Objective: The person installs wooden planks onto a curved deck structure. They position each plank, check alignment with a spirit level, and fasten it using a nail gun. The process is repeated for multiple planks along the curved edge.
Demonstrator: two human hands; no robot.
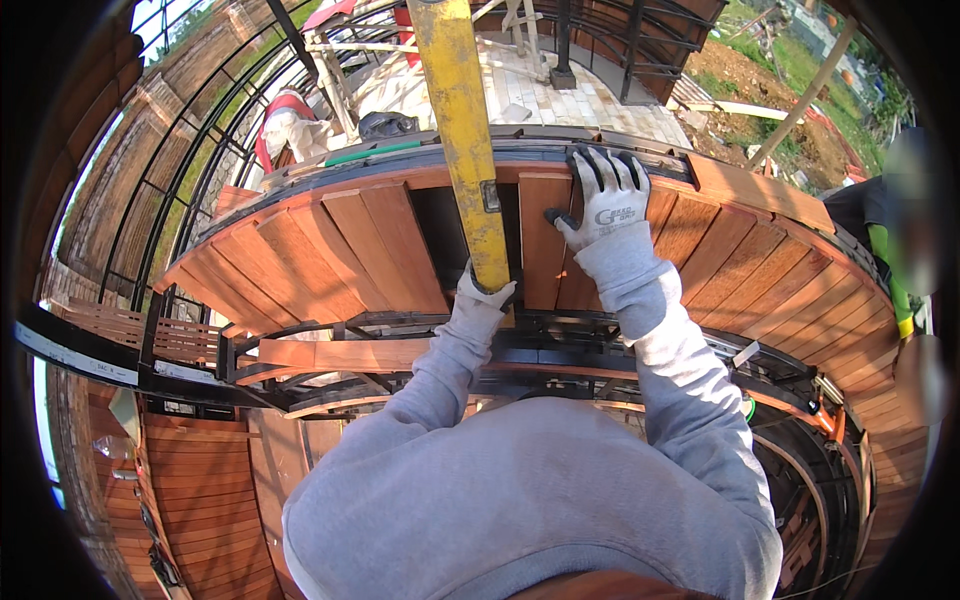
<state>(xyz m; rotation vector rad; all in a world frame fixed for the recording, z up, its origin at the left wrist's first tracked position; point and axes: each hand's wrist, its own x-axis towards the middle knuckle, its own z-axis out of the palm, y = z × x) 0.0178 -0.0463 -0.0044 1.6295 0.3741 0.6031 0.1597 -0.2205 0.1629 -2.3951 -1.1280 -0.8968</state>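
My left hand point(487, 287), in a white glove, grips the lower end of a long, scuffed yellow spirit level point(462, 130). The level stands across a curved wooden structure and runs out past the top of the view. Behind it, a dark gap shows between the reddish-brown wooden slats point(365, 240). My right hand point(607, 195), in a white glove with dark fingertips, lies with fingers spread over the top edge of the structure. Its thumb reaches toward the narrow wooden slat point(543, 235) just right of the level.
Black metal framing point(570, 355) curves below the slats. A loose board point(345, 354) lies on it at the left. An orange tool point(828, 420) rests at the right. Beside the structure at far right is another person's green-sleeved arm point(892, 275). A pale tiled floor point(560, 103) lies beyond.
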